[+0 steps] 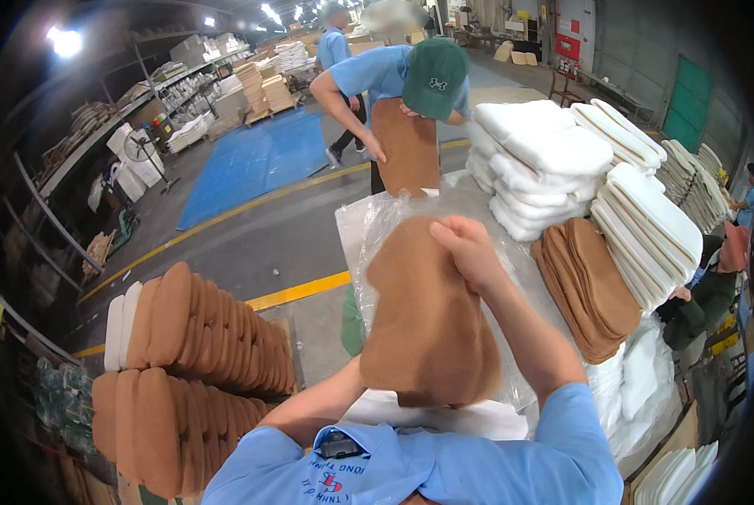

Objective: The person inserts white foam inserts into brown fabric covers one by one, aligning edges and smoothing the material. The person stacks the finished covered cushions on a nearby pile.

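Note:
A brown fabric cushion pad (427, 328) with curved edges is held up in front of my chest, its lower part blurred. My right hand (469, 244) grips its upper right edge, thumb on the near face. My left forearm (330, 394) runs behind the pad's lower left side, so the pad hides that hand and its fingers. Beneath is a table (356, 220) partly covered with clear plastic film (383, 225). To the right lies a pile of brown pads (586, 290), touching a row of white pads (646, 236).
Across the table, a person in a green cap (438, 80) holds another brown pad (406, 143). White padded pieces (541, 160) are stacked at the table's far right. Stacked brown pads (200, 337) stand at my left, below table height. A blue sheet (263, 164) covers some floor beyond.

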{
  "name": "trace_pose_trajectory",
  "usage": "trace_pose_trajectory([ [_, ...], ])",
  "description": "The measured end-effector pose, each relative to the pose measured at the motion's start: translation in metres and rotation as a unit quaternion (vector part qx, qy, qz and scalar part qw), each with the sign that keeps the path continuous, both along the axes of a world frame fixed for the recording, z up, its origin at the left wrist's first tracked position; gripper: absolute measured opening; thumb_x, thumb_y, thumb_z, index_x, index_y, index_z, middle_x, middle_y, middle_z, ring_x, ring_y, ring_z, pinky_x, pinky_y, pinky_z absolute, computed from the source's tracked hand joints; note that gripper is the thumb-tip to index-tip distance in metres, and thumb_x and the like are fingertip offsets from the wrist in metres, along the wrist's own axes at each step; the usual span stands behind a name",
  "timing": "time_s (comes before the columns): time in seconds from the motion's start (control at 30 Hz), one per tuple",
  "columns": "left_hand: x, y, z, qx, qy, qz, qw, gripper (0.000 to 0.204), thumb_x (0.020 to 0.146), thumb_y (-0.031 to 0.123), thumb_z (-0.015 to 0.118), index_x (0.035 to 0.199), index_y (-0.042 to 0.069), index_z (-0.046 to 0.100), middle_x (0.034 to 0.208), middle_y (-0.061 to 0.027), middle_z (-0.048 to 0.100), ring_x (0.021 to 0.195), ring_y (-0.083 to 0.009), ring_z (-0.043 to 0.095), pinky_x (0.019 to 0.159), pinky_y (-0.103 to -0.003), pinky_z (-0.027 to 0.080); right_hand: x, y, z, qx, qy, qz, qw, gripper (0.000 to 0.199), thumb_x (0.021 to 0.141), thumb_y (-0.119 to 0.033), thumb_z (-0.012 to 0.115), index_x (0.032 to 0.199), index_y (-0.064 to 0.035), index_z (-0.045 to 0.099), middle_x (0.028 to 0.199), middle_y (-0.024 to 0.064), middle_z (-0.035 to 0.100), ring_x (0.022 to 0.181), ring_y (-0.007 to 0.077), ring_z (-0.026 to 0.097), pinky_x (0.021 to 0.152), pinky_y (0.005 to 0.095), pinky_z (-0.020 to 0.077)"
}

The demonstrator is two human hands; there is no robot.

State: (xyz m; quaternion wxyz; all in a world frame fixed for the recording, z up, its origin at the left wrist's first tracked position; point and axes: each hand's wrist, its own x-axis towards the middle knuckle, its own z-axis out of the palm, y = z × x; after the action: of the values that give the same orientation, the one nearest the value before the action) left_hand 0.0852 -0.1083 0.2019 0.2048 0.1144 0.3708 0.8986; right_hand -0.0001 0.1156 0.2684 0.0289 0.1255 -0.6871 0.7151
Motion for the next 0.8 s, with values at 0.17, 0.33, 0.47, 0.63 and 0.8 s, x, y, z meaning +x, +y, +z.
trace_pose_trajectory([
  [0.17,-0.053,0.0,0.047,0.092,0.007,-0.046,0.995,0.061,0.101,0.043,0.065,0.143,-0.001,0.057,0.136,-0.0191,0.066,0.12,-0.0383,0.066,0.097,-0.05,0.055,-0.033,0.04,0.035,0.039,-0.194,0.074,0.978,0.052,0.11,-0.048,0.054,0.149,-0.0133,0.058,0.125,0.0044,0.065,0.107,0.0125,0.061,0.092,0.0312,0.0512],
  [0.33,-0.035,0.011,0.012,0.024,0.015,-0.031,0.999,0.061,0.1,0.042,0.065,0.143,-0.001,0.057,0.133,-0.0205,0.067,0.116,-0.0406,0.067,0.09,-0.052,0.059,0.011,0.076,-0.021,-0.017,-0.098,0.081,0.992,0.061,0.11,-0.053,0.051,0.16,-0.0176,0.046,0.149,0.0107,0.055,0.126,0.022,0.059,0.1,0.0378,0.0515],
  [0.47,-0.041,0.022,0.012,-0.046,0.047,-0.013,0.998,0.061,0.099,0.042,0.065,0.143,0.0,0.057,0.13,-0.0217,0.068,0.114,-0.0424,0.068,0.085,-0.053,0.061,0.051,0.078,-0.056,-0.104,-0.096,0.089,0.986,0.06,0.111,-0.044,0.052,0.159,-0.0076,0.045,0.152,0.0092,0.055,0.126,0.0208,0.06,0.103,0.0367,0.0496],
  [0.63,-0.056,0.028,0.019,0.19,-0.082,-0.197,0.958,0.062,0.099,0.041,0.064,0.144,0.0,0.054,0.127,-0.0267,0.066,0.104,-0.0492,0.068,0.068,-0.049,0.064,0.054,0.072,-0.062,-0.072,-0.015,0.025,0.997,0.059,0.111,-0.042,0.053,0.158,-0.0075,0.046,0.154,0.0118,0.053,0.132,0.0223,0.056,0.108,0.0385,0.0458],
  [0.8,-0.059,0.023,-0.001,0.176,-0.066,-0.25,0.95,0.061,0.099,0.04,0.064,0.143,-0.001,0.055,0.113,-0.0288,0.067,0.091,-0.0432,0.071,0.057,-0.04,0.063,0.032,0.044,-0.043,-0.094,0.039,0.016,0.995,0.05,0.11,-0.031,0.059,0.153,-0.0069,0.051,0.149,0.0094,0.056,0.135,0.0196,0.051,0.109,0.0377,0.0433],
])
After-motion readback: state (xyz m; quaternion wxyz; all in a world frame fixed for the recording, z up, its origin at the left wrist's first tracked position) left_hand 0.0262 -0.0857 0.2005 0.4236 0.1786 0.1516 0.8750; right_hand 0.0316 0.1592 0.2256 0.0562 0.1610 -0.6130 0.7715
